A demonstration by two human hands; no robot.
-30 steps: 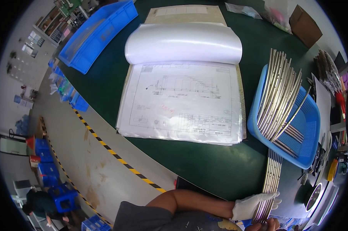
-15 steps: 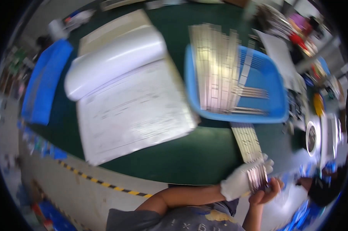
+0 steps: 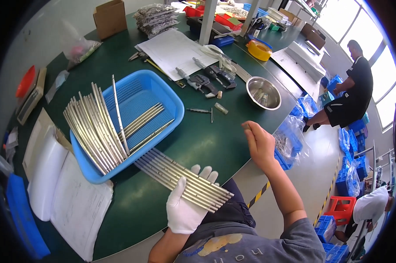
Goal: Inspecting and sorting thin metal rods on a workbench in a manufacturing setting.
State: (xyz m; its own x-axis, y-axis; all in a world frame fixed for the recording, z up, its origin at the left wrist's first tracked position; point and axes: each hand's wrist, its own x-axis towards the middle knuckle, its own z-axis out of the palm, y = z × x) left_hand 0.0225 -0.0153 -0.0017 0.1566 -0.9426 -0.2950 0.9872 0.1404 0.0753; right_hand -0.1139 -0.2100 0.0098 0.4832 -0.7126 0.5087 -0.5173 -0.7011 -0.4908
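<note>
Several slim silver metal rods (image 3: 193, 188), marked with dark notches, lie side by side in my white-gloved left hand (image 3: 185, 210). Its thumb crosses over them and its fingers come up along the far side. The rods' far ends reach the front edge of a blue plastic basket (image 3: 176, 94). In that basket, a thick bundle of similar rods (image 3: 90, 131) leans over the left side, and a few more lie across its floor. My bare right hand (image 3: 261, 144) is raised over the table's edge, fingers curled together; whatever they may hold is hidden.
Two micrometers (image 3: 202, 83), a small thin gauge (image 3: 200, 110) and a steel bowl (image 3: 263, 93) stand beyond the basket. An open paper binder (image 3: 75, 206) lies at left. People stand and sit at far right, near blue crates (image 3: 347, 175).
My view has swung to the right. My right hand has left the near ends of the rods and moved up and away; my left hand still holds them.
</note>
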